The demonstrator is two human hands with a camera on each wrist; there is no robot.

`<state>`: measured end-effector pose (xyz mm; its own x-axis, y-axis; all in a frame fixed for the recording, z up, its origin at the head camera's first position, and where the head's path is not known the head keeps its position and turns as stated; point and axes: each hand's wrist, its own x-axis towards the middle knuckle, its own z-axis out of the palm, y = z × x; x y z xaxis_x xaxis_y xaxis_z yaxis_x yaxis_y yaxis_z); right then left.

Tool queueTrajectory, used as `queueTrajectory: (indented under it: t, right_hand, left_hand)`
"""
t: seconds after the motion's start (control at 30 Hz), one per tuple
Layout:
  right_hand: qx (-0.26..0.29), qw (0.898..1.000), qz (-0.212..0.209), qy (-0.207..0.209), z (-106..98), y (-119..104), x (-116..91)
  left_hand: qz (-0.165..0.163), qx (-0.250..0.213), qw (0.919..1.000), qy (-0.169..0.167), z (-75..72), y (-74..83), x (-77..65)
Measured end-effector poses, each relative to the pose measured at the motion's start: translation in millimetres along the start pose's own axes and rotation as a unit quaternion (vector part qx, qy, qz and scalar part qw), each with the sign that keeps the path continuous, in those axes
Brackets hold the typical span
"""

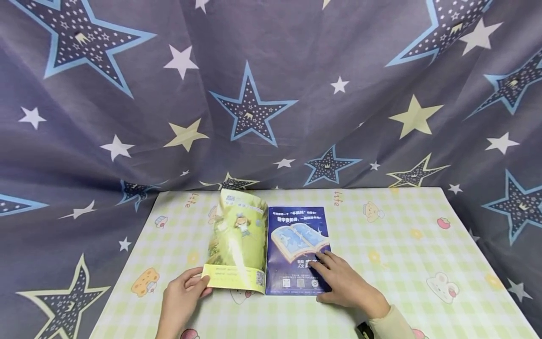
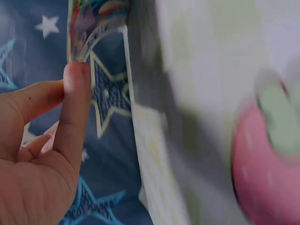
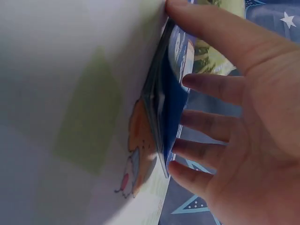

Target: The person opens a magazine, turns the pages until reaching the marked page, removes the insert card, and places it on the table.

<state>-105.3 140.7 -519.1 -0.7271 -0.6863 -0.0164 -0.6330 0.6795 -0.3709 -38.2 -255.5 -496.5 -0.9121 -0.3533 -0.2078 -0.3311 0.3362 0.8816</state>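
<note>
A thin magazine lies spread on the table. Its right side is a dark blue page with a picture of an open book, while the left is a green-yellow glossy leaf that bows upward and catches the light. My left hand pinches the lower left corner of this leaf between thumb and fingers; the left wrist view shows the thumb at its edge. On the blue page's lower right edge rest the straight, spread fingers of my right hand. In the right wrist view, the magazine's page edges fan slightly apart beside the fingertips.
A green-and-white checked cloth printed with cartoon food and animals covers the table. Behind it hangs a grey-blue curtain with stars. A small black object sits at my right wrist, by the cream sleeve.
</note>
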Motion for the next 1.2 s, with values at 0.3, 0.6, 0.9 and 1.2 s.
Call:
queueTrajectory:
  t: [0.3, 0.6, 0.9, 1.2]
  right_hand:
    - [-0.009, 1.0, -0.006, 0.011, 0.1, 6.1, -4.8]
    - [0.005, 0.999, -0.021, 0.042, -9.6, 5.9, -10.8]
    - [0.018, 0.993, -0.001, 0.113, -4.0, 13.0, -14.7]
    - [0.001, 0.982, 0.074, 0.173, -4.0, 15.6, -12.7]
  left_hand:
    - [-0.008, 0.136, 0.9902, 0.029, -19.7, -16.5, 1.9]
    - [-0.005, 0.177, 0.9835, 0.038, -16.4, -21.2, 5.4]
    - [0.004, 0.145, 0.9893, 0.017, -9.0, -11.5, 6.4]
    - [0.04, 0.101, 0.9939, -0.02, 22.8, 12.0, 8.5]
